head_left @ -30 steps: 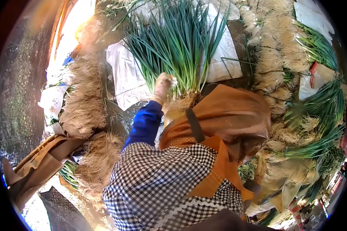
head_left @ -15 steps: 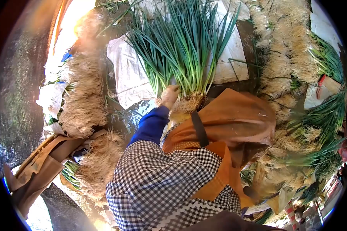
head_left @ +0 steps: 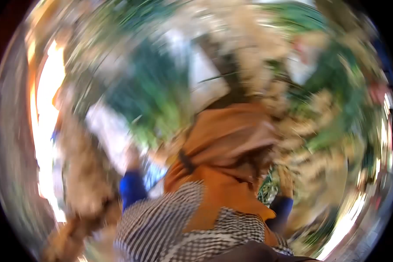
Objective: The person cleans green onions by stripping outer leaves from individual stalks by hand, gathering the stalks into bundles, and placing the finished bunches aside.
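Note:
The whole view is smeared by motion. A spread bunch of green onions [head_left: 155,98] lies on white sacking [head_left: 207,83], leaves pointing away and roots toward me. My left hand [head_left: 132,158], in a blue sleeve, is beside the root end at its left; blur hides its fingers and whether it touches the stalks. Low on the right, my right hand [head_left: 286,181] is against a pile of rooted green onions [head_left: 318,174]. Its fingers look stretched out, with nothing visible in them.
A brown waterproof cover [head_left: 231,139] lies over my lap. Root-ended bundles [head_left: 81,161] line the left side. More roots [head_left: 253,43] and green leaves [head_left: 336,87] are stacked at the right, with a white-and-red sack [head_left: 303,56] among them.
My view has swung to the right, shifting the bunch leftward in the picture. My left hand has come away from the stalk bases toward the left. My right hand has come into view at the right.

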Tool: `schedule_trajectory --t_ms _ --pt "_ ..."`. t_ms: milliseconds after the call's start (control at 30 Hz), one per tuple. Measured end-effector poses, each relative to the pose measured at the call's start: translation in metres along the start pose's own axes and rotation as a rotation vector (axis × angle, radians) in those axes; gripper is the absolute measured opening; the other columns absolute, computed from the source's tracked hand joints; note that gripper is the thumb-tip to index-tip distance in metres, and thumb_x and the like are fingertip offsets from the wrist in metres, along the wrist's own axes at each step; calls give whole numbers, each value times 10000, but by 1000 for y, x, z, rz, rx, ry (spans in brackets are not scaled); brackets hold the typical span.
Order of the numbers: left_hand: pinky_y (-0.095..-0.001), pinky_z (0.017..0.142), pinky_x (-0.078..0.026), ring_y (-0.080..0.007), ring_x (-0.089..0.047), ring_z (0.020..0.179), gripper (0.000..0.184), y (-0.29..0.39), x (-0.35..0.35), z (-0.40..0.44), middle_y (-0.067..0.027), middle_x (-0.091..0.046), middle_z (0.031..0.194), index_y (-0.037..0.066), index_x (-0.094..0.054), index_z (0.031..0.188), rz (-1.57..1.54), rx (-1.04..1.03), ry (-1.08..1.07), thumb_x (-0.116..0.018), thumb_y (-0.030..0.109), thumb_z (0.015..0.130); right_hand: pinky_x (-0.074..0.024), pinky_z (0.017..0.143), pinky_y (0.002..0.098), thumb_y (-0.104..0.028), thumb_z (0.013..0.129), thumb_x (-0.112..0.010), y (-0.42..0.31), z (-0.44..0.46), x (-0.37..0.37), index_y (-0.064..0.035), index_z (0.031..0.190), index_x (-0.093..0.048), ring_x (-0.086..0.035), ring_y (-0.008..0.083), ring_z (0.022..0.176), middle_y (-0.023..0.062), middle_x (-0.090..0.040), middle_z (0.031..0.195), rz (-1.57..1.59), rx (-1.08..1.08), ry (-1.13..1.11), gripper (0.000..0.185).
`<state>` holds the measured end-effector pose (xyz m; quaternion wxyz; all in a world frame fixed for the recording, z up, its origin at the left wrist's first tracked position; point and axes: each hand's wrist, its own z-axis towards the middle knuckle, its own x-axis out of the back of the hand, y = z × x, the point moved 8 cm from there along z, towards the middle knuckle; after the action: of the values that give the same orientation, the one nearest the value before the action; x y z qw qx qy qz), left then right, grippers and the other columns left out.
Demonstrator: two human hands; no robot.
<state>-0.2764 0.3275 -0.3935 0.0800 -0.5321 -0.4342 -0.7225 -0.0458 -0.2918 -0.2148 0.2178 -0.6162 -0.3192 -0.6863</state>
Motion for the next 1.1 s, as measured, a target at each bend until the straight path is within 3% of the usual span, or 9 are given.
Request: schedule_trajectory --t_ms 133,300,467,600,700,800,867,1000,1100 --pt "-323 664 -472 -192 -571 734 162 -11 -30 28 -111 -613 872 32 -612 946 -159 246 -317 -507 125 864 -413 938 323 24 737 -502 24 -6 -4 -49 1306 -446 -518 206 1108 51 -506 1263 -467 -154 -18 577" --pt "-335 715 -473 -206 -581 798 182 38 -51 57 -116 -615 928 35 -615 977 172 117 -721 -520 144 867 -447 753 255 -173 891 -500 129 -5 41 -41 1095 -565 -558 178 892 73 -591 1037 882 -1197 419 252" --pt "-346 765 -474 -220 -590 862 204 185 -62 87 -120 -617 985 39 -619 1009 539 -161 -905 -533 163 870 -463 648 237 -357 860 -557 213 57 -44 -49 1061 -594 -578 184 720 66 -625 878 640 -1183 393 370" --pt "-323 822 -464 -251 -602 921 199 421 -44 79 -134 -617 1008 47 -628 1016 -396 -721 -440 -584 140 847 -463 675 236 -388 850 -554 172 56 40 33 1100 -554 -584 192 764 110 -623 918 1175 -1100 636 490" --pt "-335 913 -416 -226 -521 1056 282 587 -44 -55 -111 -518 1187 29 -510 1168 -1206 -451 -1398 -484 143 911 -475 665 244 -312 873 -532 103 42 41 -19 1052 -560 -582 136 776 68 -602 901 1976 -946 865 344" --pt "-293 862 -419 -163 -513 984 269 585 -131 -168 -68 -537 1079 24 -518 1126 -1275 8 -2017 -512 142 884 -480 737 282 -242 890 -500 80 41 3 -1 1098 -550 -579 160 829 94 -601 967 1828 -801 716 322" --pt "-277 739 -451 -112 -514 885 284 576 -172 -195 -27 -563 984 81 -511 1157 -1199 244 -1903 -556 166 889 -460 792 300 -257 891 -493 71 40 16 4 1094 -566 -573 184 927 122 -603 988 1839 -846 672 338" --pt "-200 574 -403 -74 -479 665 243 557 -212 -191 40 -529 875 83 -517 1113 -1058 136 -1849 -552 185 895 -416 571 370 -323 929 -454 101 35 18 -18 725 -564 -531 300 613 150 -558 667 488 -1118 468 383" --pt "-190 501 -358 -70 -439 578 207 555 -224 -193 51 -511 782 84 -529 1067 -1157 181 -1812 -553 191 891 -389 482 407 -231 894 -541 77 31 46 -19 630 -527 -487 296 489 146 -483 541 367 -1094 785 339"
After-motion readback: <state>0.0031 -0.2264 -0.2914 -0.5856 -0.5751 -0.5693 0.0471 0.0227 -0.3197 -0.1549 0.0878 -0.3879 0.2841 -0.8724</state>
